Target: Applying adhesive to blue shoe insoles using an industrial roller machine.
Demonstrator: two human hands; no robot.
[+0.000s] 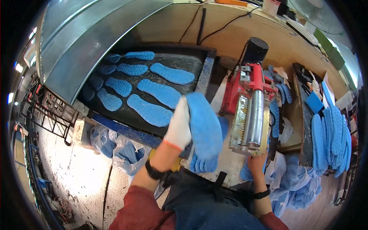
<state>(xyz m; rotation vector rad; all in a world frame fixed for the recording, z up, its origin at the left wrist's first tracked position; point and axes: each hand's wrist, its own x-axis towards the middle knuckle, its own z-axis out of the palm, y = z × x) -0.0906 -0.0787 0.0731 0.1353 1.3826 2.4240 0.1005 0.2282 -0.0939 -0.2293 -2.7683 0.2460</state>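
Observation:
My left hand (178, 130), in a white glove, grips a blue insole (205, 126) held up between the belt and the roller machine, its lower end tilted toward me. My right hand (257, 164) reaches to the near end of the red machine's rollers (256, 119); its fingers are mostly hidden by the machine. Part of a blue piece (246, 173) shows just left of that hand. Several blue insoles lie flat in rows on the black belt (180, 59) at left. Below the held insole, a stack of insoles (203, 164) stands on the worktable.
A sheet-metal hood (99, 34) covers the belt's far left. At right, several insoles (331, 138) hang over a ledge, with bagged blue pieces (295, 188) beneath. More plastic bags (128, 153) sit on the floor at left. A fan (316, 13) is at the far right.

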